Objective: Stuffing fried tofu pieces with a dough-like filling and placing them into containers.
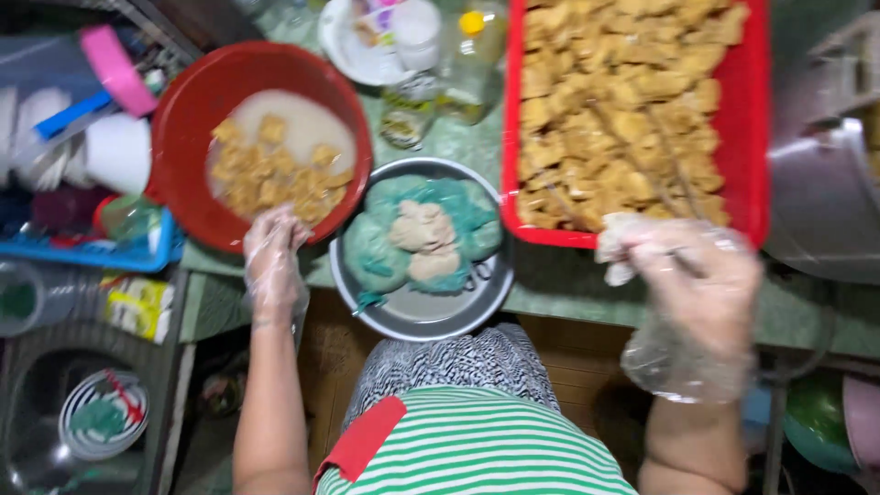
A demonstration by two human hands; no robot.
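near me, my left hand (272, 261) in a clear glove sits at the rim of the red bowl (188, 101), fingers loosely curled, holding nothing i can see. right hand (694, 275), gloved too, pinches a pale lump (616, 240) w/ thin sticks, blurry so not sure. btwn them a metal plate (431, 312) w/ green bags. farther: red tray (756, 110) of fried pieces (623, 101).

Red bowl (183, 101) with tan chunks in cloudy white liquid. Red tray (753, 137) of golden-brown fried bits. Grey metal pan (431, 316) with teal-green wrap around beige lumps. Green-and-white striped shirt (477, 449), black-and-white zebra print cloth (458, 362), green countertop (559, 298).
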